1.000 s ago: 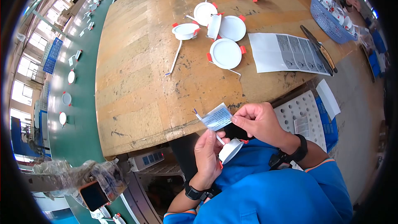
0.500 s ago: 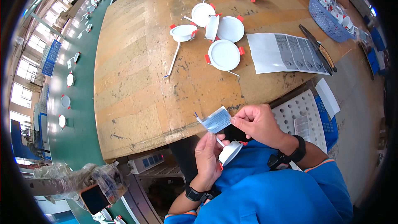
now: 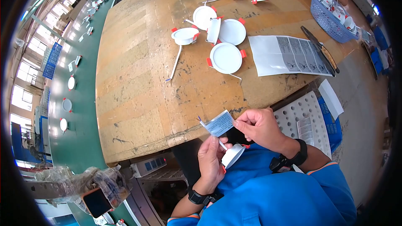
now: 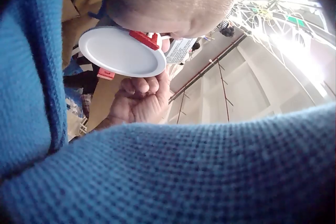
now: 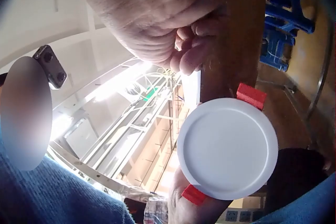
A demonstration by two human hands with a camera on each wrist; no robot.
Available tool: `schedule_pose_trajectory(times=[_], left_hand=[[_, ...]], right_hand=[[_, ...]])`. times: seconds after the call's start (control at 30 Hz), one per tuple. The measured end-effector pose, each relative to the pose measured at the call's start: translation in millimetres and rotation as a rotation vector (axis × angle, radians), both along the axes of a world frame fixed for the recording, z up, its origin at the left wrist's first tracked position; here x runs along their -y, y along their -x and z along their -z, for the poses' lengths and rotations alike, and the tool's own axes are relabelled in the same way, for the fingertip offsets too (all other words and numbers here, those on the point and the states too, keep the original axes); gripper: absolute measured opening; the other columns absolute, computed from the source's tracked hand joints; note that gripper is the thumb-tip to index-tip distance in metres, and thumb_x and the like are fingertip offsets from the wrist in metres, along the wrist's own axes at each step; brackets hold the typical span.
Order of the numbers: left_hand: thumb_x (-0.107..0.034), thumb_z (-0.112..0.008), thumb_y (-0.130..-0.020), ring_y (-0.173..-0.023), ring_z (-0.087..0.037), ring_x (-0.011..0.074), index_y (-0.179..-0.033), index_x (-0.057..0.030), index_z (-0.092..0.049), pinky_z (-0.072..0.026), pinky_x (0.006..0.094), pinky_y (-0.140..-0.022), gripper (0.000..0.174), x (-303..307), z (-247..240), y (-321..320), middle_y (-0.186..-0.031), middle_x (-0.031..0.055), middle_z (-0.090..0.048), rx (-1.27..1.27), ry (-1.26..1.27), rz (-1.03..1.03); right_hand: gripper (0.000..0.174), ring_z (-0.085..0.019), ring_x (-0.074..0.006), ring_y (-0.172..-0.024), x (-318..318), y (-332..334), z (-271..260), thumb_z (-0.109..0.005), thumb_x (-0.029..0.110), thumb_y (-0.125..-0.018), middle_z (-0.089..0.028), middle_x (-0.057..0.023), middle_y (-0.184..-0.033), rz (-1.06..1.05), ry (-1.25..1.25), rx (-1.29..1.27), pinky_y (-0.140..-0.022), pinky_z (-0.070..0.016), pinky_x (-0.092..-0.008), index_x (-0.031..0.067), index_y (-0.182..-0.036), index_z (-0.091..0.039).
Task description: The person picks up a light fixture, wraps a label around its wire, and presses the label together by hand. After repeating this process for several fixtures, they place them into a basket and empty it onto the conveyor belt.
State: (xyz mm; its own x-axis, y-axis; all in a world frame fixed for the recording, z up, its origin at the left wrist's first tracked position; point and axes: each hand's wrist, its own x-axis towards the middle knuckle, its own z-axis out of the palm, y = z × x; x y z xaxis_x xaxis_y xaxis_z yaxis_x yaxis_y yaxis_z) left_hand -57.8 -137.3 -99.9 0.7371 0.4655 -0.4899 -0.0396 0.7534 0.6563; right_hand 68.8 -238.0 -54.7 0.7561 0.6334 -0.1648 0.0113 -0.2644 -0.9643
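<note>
Over the front edge of the table, my left hand (image 3: 209, 157) holds a round white downlight (image 3: 233, 155) with red spring clips, thumb and fingers at its white cable (image 3: 222, 143). A printed label (image 3: 220, 124) sits around that cable near its bare wire ends. My right hand (image 3: 264, 129) pinches the label's right edge between thumb and forefinger. The left wrist view shows the downlight's white face (image 4: 121, 53) below the left hand, with a red clip (image 4: 144, 40) at its rim. In the right wrist view, the face (image 5: 227, 149) is seen nearly straight on.
Several downlights (image 3: 226, 57) lie mid-table, with more heaped at the back. A label sheet (image 3: 272, 54) and black scissors (image 3: 320, 50) lie to the right. A blue basket (image 3: 331, 19) of downlights stands at the right corner. A green conveyor belt (image 3: 79, 113) runs along the left.
My hands keep their grip on the downlight and label, shifting only slightly in view. The label's printed face looks a little flatter. A seated person shows more at the back left.
</note>
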Motion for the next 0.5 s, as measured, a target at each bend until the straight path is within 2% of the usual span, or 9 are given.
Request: schedule_pose_trajectory(times=[0.5], left_hand=[[-0.022,-0.046,-0.092,-0.068,-0.060,0.0138,-0.098,-0.0042,-0.056,-0.0519,0.0282,-0.064,0.021,1.0,-0.8,-0.2,-0.081,0.0059,-0.061,0.013,-0.007,0.005]], right_hand=[[0.014,-0.056,-0.0093,-0.048,0.6,0.5,-2.9,-0.064,0.011,-0.076,-0.060,-0.0108,-0.055,0.002,0.067,0.137,-0.044,-0.0421,-0.0243,-0.0022,-0.073,-0.062]])
